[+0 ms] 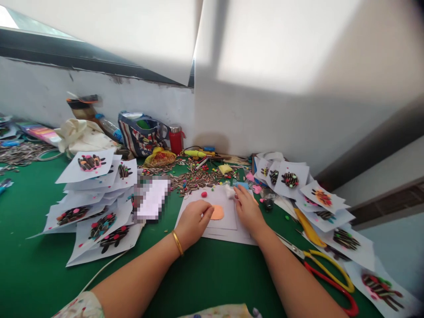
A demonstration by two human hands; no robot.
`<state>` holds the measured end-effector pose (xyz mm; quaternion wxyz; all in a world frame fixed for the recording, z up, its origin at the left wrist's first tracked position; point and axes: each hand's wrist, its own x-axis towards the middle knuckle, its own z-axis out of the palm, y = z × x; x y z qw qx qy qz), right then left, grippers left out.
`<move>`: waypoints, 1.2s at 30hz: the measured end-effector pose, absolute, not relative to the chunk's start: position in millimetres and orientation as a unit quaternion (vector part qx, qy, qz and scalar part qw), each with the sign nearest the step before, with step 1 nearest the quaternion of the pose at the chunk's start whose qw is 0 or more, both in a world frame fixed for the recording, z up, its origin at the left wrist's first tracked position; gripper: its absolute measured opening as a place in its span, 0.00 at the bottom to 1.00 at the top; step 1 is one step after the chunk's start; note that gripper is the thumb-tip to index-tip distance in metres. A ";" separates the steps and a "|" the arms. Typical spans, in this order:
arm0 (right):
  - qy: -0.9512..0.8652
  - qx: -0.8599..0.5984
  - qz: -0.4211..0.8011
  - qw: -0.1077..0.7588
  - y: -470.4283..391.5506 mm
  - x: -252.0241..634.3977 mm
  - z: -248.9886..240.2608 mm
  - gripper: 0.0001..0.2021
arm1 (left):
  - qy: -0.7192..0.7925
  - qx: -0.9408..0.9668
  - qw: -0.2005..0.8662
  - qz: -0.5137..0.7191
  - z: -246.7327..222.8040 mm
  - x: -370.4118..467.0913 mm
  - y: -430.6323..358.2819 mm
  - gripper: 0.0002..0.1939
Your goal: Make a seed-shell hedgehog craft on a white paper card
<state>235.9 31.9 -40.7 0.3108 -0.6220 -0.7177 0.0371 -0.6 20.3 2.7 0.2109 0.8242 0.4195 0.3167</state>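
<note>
On the white paper (228, 232) lies a flat, rounded piece of orange clay (217, 212). My left hand (195, 221) is at its left edge, with thumb and fingers pressed together; whatever they may hold is too small to tell. To the right, my right hand (247, 207) rests over the paper with its fingers apart, close to a white lump (229, 191) near its fingertips. A small red ball (204, 194) sits on the paper above my left hand.
Stacks of decorated sheets stand left (74, 196) and right (331, 221). Scissors (300, 252) lie beside my right forearm. Scattered seeds (195, 180), a red flask (176, 140) and a striped bag (142, 137) are at the back.
</note>
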 end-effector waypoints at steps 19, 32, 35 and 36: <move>-0.757 -0.584 0.037 0.291 14.9 226.4 -13.1 0.16 | 0.439 0.838 0.190 0.263 -13.7 -9.3 44.2 0.16; -0.804 -0.575 0.045 0.144 8.8 200.4 -18.9 0.19 | 0.426 0.871 0.168 0.180 -12.6 0.0 36.0 0.23; -0.802 -0.579 0.049 0.139 9.8 199.4 -19.3 0.19 | 0.429 0.875 0.161 0.154 -10.5 1.9 34.5 0.24; -0.800 -0.581 0.050 0.141 10.0 199.2 -19.5 0.19 | 0.431 0.875 0.160 0.151 -10.0 2.3 34.1 0.24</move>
